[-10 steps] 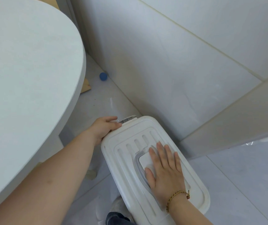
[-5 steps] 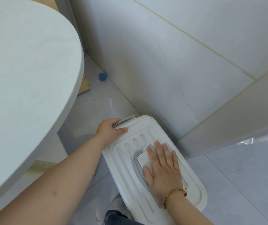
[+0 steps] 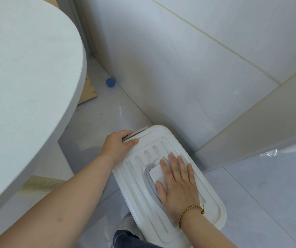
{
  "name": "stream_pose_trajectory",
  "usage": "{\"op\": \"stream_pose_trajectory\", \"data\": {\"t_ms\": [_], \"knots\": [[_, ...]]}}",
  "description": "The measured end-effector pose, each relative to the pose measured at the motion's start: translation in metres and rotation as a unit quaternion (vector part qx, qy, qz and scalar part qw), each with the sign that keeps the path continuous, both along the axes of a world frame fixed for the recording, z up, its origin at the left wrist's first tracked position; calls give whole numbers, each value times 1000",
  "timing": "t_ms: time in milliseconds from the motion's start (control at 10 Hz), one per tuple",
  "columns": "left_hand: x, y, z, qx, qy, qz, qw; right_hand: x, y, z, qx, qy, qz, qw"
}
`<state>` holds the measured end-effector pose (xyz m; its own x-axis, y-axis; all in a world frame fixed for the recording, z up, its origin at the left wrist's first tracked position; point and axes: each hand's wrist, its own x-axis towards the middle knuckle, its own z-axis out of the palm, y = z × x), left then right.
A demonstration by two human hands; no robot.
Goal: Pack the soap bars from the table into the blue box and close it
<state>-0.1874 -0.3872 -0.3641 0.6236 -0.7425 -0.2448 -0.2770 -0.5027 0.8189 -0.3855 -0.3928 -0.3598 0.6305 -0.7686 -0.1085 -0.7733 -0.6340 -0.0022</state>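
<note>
Head view looks down past the round white worktop (image 3: 27,77), which shows no soap bars, to the box on the floor, its white lid (image 3: 143,144) already on. Right hand (image 3: 177,183) lies spread flat on the lid's centre, likely pressing it down, while left hand (image 3: 118,144) curls around the grey end latch (image 3: 136,134), probably snapping it shut.

My left hand (image 3: 119,144) reaches toward twelve o'clock, arm bare, its grip curled shut over a lid's far edge, thumb on top. My right hand (image 3: 177,183) lies flat, fingers spread toward twelve, a braided bracelet (image 3: 191,211) at the wrist.
</note>
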Motion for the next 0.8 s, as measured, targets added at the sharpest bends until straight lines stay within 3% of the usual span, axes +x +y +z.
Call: {"op": "stream_pose_trajectory", "data": {"t_ms": [100,200,300,500,600,700,800], "knots": [[-3,2,-1,41,-87,-33,995,0,-1,0,11,8,1,1000],[-4,6,-2,112,-200,-119,966,-1,0,0,16,5,15,1000],[-10,20,-4,111,-250,-164,948,0,1,2,38,6,6,999],[-15,34,18,266,-293,-274,877,-4,-8,-10,121,19,41,992],[-23,44,51,284,-279,-280,874,-2,-17,6,179,58,37,981],[-37,75,85,246,-287,-291,879,1,-22,38,268,85,17,960],[-43,116,125,194,-302,-252,899,-7,-21,83,371,2,-58,927]]}}
